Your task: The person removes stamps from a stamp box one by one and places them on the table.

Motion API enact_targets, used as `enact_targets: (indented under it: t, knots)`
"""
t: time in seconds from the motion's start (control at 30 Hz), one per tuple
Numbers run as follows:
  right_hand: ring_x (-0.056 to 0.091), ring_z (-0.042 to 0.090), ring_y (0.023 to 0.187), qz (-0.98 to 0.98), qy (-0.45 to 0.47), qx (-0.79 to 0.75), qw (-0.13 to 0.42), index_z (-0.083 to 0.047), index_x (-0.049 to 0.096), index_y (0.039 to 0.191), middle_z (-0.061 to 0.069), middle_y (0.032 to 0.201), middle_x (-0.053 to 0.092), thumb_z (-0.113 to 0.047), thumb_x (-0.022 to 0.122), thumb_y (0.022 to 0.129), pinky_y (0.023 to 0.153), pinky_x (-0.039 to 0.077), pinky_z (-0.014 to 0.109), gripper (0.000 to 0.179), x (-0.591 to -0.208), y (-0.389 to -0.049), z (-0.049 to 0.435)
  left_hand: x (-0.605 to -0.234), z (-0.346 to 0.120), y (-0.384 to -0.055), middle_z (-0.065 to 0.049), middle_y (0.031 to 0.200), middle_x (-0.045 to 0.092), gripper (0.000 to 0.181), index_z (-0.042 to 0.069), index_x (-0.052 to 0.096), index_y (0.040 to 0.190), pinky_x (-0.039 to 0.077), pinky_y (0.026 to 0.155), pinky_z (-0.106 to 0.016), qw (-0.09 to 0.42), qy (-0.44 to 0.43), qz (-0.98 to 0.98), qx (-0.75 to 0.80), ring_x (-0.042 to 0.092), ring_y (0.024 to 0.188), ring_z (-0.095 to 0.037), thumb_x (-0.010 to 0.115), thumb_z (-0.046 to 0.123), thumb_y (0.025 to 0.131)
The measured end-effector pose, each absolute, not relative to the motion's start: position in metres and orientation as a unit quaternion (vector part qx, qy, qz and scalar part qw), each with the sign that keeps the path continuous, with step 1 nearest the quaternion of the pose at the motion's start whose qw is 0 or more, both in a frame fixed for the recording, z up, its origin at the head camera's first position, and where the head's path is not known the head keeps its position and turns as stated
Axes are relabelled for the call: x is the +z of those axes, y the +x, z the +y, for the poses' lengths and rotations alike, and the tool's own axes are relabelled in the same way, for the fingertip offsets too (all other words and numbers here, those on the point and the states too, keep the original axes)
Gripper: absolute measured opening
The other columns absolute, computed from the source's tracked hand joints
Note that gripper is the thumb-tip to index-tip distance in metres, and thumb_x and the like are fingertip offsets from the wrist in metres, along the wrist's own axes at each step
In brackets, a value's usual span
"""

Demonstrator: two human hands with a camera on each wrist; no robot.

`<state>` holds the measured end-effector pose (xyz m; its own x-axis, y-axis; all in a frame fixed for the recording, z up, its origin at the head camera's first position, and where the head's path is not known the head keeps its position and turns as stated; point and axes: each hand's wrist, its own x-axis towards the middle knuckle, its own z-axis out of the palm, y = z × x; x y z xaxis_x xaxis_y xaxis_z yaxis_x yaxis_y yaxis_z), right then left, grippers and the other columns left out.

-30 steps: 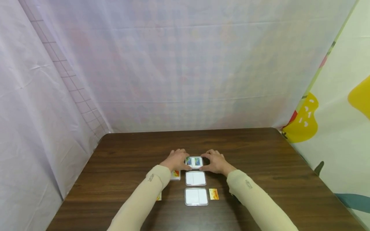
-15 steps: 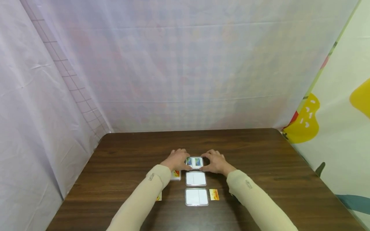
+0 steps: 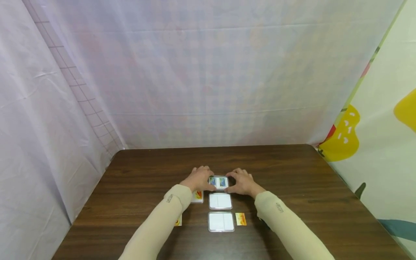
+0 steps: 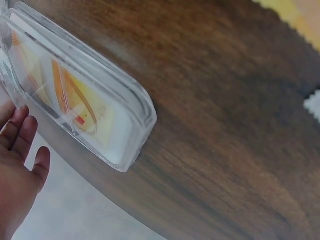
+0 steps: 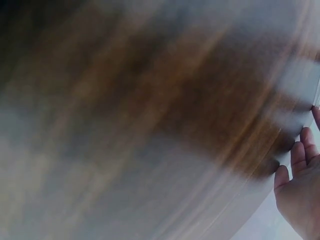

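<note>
At the far end of a column of clear cases, both hands are at a clear plastic case [image 3: 222,182] holding two blue-green stamps. My left hand [image 3: 197,179] pinches its left end, thumb at the near corner and index finger at the far corner. On the right end, my right hand [image 3: 242,181] grips in the same way. Just nearer lies a case with a white insert [image 3: 220,201], and a second white-insert case [image 3: 221,221] lies below that one. Partly under the left wrist is a case with orange-yellow stamps [image 4: 82,97], seen close up in the left wrist view.
A loose orange-yellow stamp [image 3: 241,219] lies right of the nearest case. Another yellow stamp [image 3: 178,221] shows beside the left sleeve, which partly covers it. The dark wooden table [image 3: 146,173] ends at a white curtain [image 3: 208,90] behind.
</note>
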<state>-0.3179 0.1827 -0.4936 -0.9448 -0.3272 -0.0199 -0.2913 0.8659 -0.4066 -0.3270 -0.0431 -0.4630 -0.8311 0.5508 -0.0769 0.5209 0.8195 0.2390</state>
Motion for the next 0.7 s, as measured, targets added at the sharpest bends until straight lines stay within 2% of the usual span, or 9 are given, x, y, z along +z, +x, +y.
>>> enact_targets:
  t: [0.27, 0.53, 0.7]
  knots:
    - [0.043, 0.036, 0.121, 0.965, -0.159, -0.206, 0.040, -0.014, 0.061, 0.132, 0.014, 0.131, 0.050, -0.049, 0.079, 0.077, 0.097, 0.033, 0.053, 0.067, -0.495, -0.319, 0.183, -0.462, -0.045, -0.329, -0.003, 0.124, 0.056, 0.064, 0.011, 0.061, 0.133, 0.037, 0.097, -0.040, 0.061, 0.289, 0.949, 0.107, 0.050, 0.116, -0.021, 0.076, 0.049, 0.083]
    - [0.043, 0.038, 0.122, 0.962, -0.169, -0.211, 0.032, -0.012, 0.061, 0.132, 0.015, 0.132, 0.050, -0.048, 0.079, 0.077, 0.098, 0.032, 0.055, 0.068, -0.497, -0.319, 0.184, -0.457, -0.053, -0.331, -0.004, 0.129, 0.055, 0.063, 0.010, 0.059, 0.135, 0.034, 0.103, -0.044, 0.065, 0.275, 0.951, 0.129, 0.049, 0.121, -0.024, 0.076, 0.045, 0.084]
    - [0.044, 0.038, 0.120, 0.961, -0.180, -0.209, 0.026, -0.014, 0.063, 0.130, 0.016, 0.129, 0.051, -0.049, 0.079, 0.078, 0.097, 0.032, 0.056, 0.065, -0.498, -0.318, 0.184, -0.456, -0.061, -0.333, -0.005, 0.127, 0.057, 0.063, 0.009, 0.061, 0.132, 0.035, 0.101, -0.044, 0.043, 0.274, 0.951, 0.135, 0.050, 0.119, -0.025, 0.077, 0.046, 0.083]
